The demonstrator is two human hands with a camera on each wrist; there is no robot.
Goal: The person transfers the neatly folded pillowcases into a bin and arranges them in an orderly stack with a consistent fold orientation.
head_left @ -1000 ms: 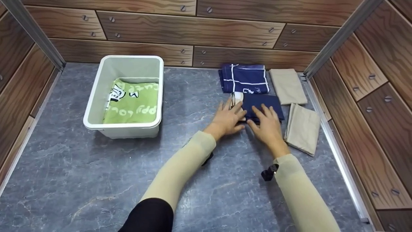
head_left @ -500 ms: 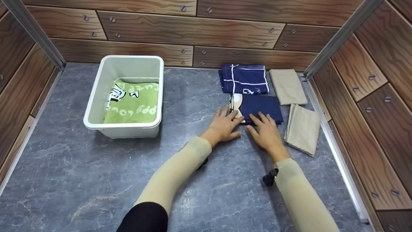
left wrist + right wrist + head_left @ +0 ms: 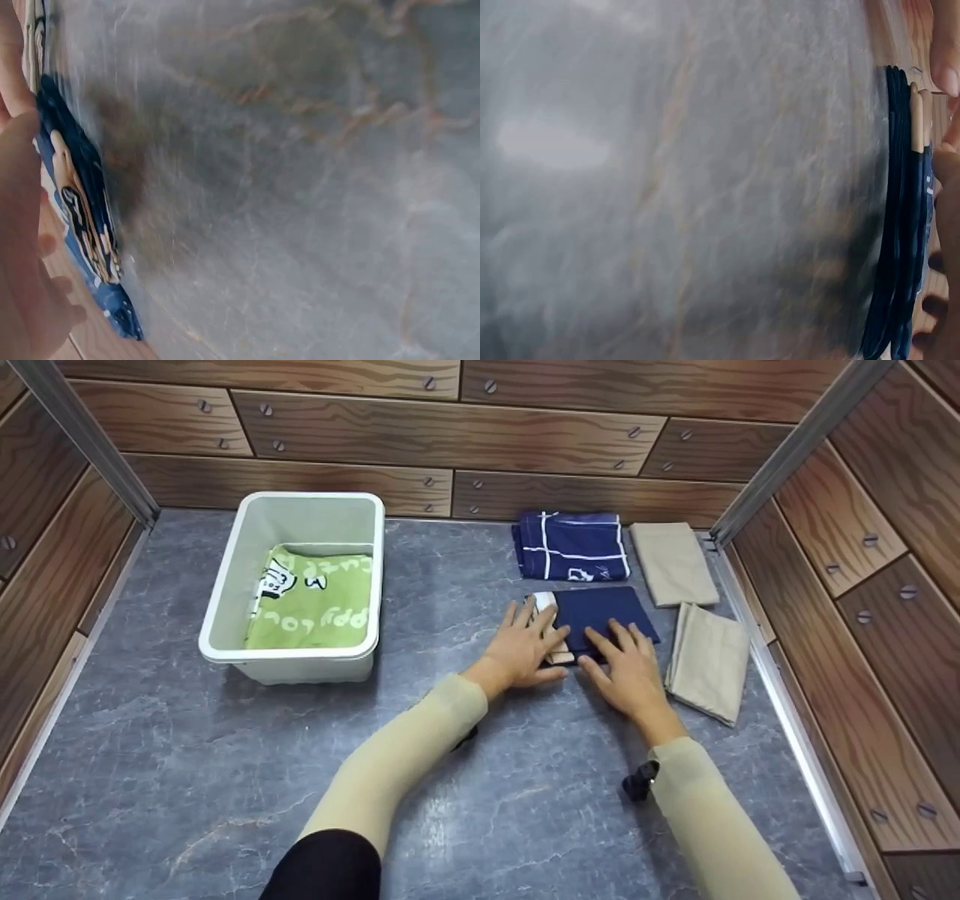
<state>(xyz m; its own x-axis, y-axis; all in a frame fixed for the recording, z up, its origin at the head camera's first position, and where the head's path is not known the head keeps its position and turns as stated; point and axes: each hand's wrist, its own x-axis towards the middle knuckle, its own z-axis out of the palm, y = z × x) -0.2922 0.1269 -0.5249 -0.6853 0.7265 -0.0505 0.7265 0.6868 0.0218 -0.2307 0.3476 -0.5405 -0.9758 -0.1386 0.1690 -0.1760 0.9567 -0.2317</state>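
A folded navy cloth (image 3: 606,611) with a cream and white printed strip at its left end lies flat on the marbled surface. Over that strip my left hand (image 3: 521,651) rests with spread, straight fingers. My right hand (image 3: 628,673) lays its extended fingertips on the cloth's near right part. Both thumbs sit along the near edge, pointing toward each other. Stacked layers of the navy cloth (image 3: 898,225) show edge-on in the right wrist view. In the left wrist view, the printed end of the cloth (image 3: 84,202) shows rolled-looking folds beside the left hand.
Behind lies a folded navy cloth with white lines (image 3: 574,547). Two folded beige cloths, one farther back (image 3: 675,564) and one nearer (image 3: 707,664), lie to the right. A white tub (image 3: 300,667) at the left holds a green printed cloth (image 3: 315,607). Wood-patterned walls (image 3: 360,431) enclose the surface.
The navy cloth has slid slightly toward me under both hands, leaving a gap to the white-lined cloth behind it. The hands have shifted a little nearer too.
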